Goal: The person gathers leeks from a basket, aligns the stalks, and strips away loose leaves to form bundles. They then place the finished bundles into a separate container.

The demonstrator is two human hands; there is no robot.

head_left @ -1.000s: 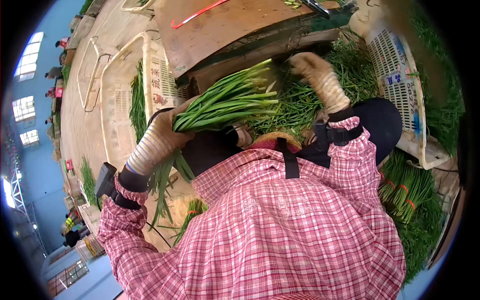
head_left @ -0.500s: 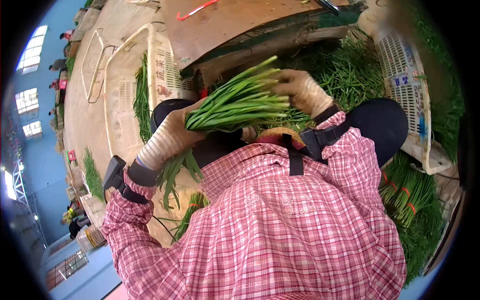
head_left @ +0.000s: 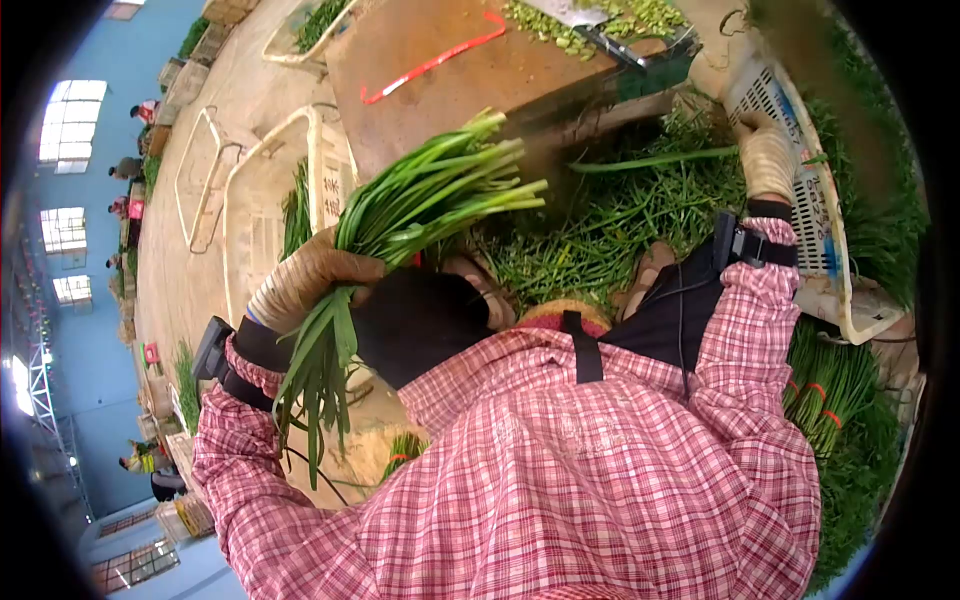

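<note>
My left hand (head_left: 315, 278), in a worn pale glove, is wrapped round a bunch of garlic chives (head_left: 425, 195). The pale cut stems point up and right, while the leaf ends droop below the hand. My right hand (head_left: 768, 160), also gloved, is out at the upper right beside a white plastic crate (head_left: 838, 240). From its fingers a single long chive leaf (head_left: 655, 160) trails leftward above the leaf pile; the fingertips are partly blurred. Loose chive leaves (head_left: 590, 245) lie heaped between my feet.
A wooden table (head_left: 440, 100) ahead carries a red strip (head_left: 435, 68), a dark-handled tool (head_left: 610, 45) and chopped stem bits (head_left: 650, 15). Another white crate (head_left: 250, 215) with chives stands at left. Red-banded bunches (head_left: 825, 400) lie at right. People are far left.
My right hand has moved from the bunch's stem ends far right to the crate, with one leaf trailing. My left hand has shifted left and lower with the bunch. The view has tilted up.
</note>
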